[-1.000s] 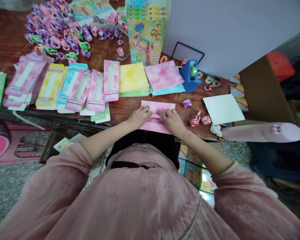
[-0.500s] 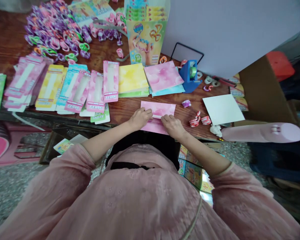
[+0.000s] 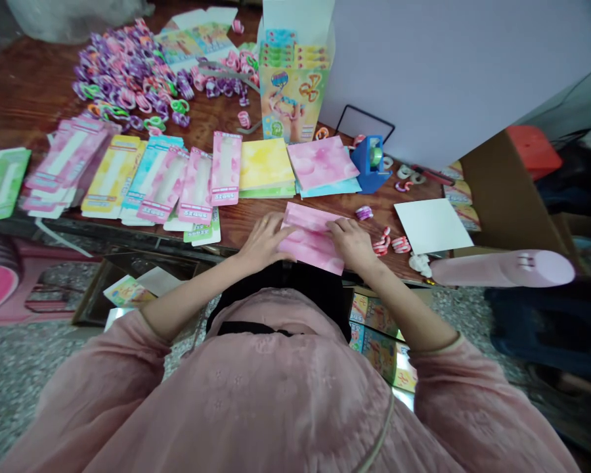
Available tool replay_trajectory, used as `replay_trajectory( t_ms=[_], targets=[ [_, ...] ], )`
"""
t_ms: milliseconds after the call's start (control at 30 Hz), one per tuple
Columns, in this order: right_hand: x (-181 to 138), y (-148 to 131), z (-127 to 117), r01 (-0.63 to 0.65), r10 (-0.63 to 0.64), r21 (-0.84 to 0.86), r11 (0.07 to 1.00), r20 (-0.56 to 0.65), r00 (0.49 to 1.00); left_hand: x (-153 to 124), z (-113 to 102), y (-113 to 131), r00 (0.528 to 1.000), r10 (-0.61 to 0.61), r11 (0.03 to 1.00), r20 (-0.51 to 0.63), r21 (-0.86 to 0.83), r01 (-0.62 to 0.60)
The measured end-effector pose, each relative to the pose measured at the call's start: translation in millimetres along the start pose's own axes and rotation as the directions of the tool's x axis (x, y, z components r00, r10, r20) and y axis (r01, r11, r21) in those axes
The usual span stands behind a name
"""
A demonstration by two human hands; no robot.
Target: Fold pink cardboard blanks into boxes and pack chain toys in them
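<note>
Left hand (image 3: pixel 263 243), right hand (image 3: pixel 353 244) apart on pink card (image 3: pixel 311 240); wooden table (image 3: pixel 236 226), floor (image 3: pixel 24 374) apparently terrazzo.

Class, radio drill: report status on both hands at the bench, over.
Left hand on pink paper sheet. Right hand on its other end. Twisted plastic link beyond right hand, apart.

The camera is worn on the person's head and looks forward and steeply down, past the pink blouse (image 3: pixel 256 394) to the two hands (image 3: pixel 308 243) close below it. This one view faces across the tabletop (image 3: pixel 29 85) towards a pale panel (image 3: pixel 448 66) at the far side, and takes in the floor (image 3: pixel 20 387) at both lower corners.
</note>
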State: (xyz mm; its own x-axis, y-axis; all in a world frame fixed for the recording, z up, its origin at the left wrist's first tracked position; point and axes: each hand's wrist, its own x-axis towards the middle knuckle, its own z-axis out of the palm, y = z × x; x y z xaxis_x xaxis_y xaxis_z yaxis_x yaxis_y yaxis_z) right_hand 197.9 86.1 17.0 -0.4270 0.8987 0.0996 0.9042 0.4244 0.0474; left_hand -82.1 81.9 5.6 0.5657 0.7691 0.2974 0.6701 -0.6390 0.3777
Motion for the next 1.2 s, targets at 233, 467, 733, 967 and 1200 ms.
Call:
replay_trajectory(
  t_ms=[233,467,733,967,1200],
  targets=[
    [-2,0,5,0.048,-0.051,-0.022,0.999,-0.11,0.993,-19,14,-3,0.995,-0.101,0.994,0.022,-0.05,0.102],
    [-12,-9,13,0.084,-0.098,-0.095,0.992,-0.157,0.983,-17,16,-2,0.992,-0.118,0.99,0.052,-0.07,0.122],
    [-6,-15,15,-0.061,0.05,-0.08,0.995,-0.128,0.991,-21,18,3,0.992,-0.111,0.992,0.056,-0.047,0.114],
    [-12,-14,23,0.021,-0.035,-0.078,0.997,-0.186,0.982,-21,21,1,0.991,-0.131,0.989,0.034,-0.061,0.133],
    [-18,-10,37,0.062,-0.066,-0.022,0.998,-0.24,0.969,-20,22,0,0.987,-0.162,0.978,0.014,-0.133,0.162]
  ],
)
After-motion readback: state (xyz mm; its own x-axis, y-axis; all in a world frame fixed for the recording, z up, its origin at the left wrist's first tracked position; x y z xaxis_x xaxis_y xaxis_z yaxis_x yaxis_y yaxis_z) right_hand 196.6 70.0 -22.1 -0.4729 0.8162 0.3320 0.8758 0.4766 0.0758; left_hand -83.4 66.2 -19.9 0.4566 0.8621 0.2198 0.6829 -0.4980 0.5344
